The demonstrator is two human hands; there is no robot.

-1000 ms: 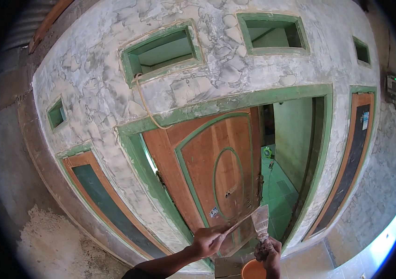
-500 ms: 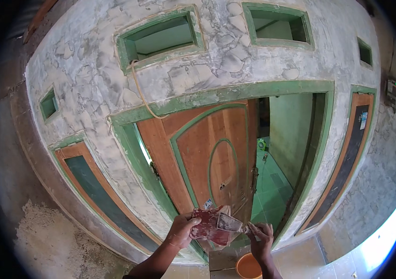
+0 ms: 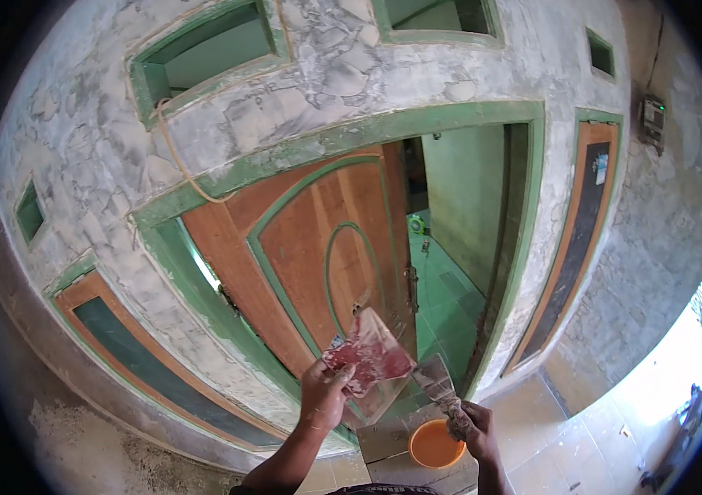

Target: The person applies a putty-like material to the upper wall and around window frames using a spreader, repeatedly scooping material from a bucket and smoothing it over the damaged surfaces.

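Observation:
My left hand (image 3: 323, 401) grips a red board (image 3: 374, 356) by its lower left edge, thumb on top. White putty-like paste smears the board, and it is tilted with one corner pointing up. My right hand (image 3: 476, 431) is closed round the handle of a putty knife (image 3: 433, 379). Its flat metal blade points up and left, just right of the board's right corner. Pale residue coats the blade and handle. Below both hands, an orange bucket (image 3: 437, 446) stands near my right wrist.
Ahead is a brown wooden door (image 3: 309, 247) standing ajar in a green frame (image 3: 351, 128). Patchy plastered wall (image 3: 256, 120) surrounds it, with a cord (image 3: 178, 161) hanging from an upper opening. Narrow windows (image 3: 565, 239) flank the doorway. Green floor tiles (image 3: 446, 289) lie beyond.
The putty knife has come off the board and moved right and down. My left hand has tilted the board, corner up. The whole view has shifted right, with the doorway now further left.

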